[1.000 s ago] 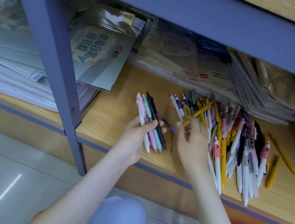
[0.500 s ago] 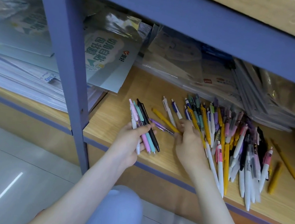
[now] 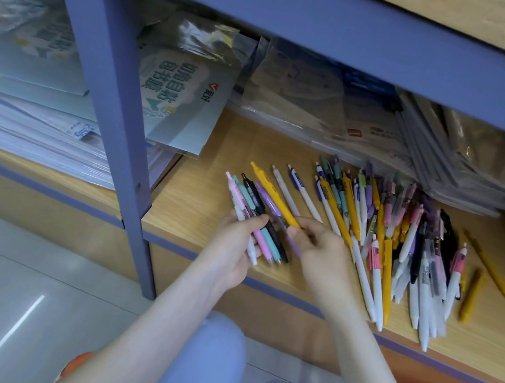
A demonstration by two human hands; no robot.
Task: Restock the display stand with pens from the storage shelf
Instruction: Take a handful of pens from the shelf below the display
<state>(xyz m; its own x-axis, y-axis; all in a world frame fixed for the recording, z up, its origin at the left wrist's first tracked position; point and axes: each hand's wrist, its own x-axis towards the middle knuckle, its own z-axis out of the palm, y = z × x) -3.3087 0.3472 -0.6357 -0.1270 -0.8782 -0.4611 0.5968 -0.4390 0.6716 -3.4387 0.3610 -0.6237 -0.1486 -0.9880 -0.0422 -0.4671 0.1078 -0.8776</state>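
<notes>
Left hand (image 3: 231, 245) clamped on a pen bundle (image 3: 255, 217), right hand (image 3: 323, 249) pinching a yellow pen (image 3: 272, 193) and purple pen (image 3: 268, 199), tips hidden mid-frame.

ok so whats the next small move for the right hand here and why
Probably slide the yellow plastic pen and purple pen pinched by the right hand into the fanned bundle of pens gripped by the left hand. They already lie alongside it, and the loose pen pile on the wooden shelf awaits more picking.
</notes>
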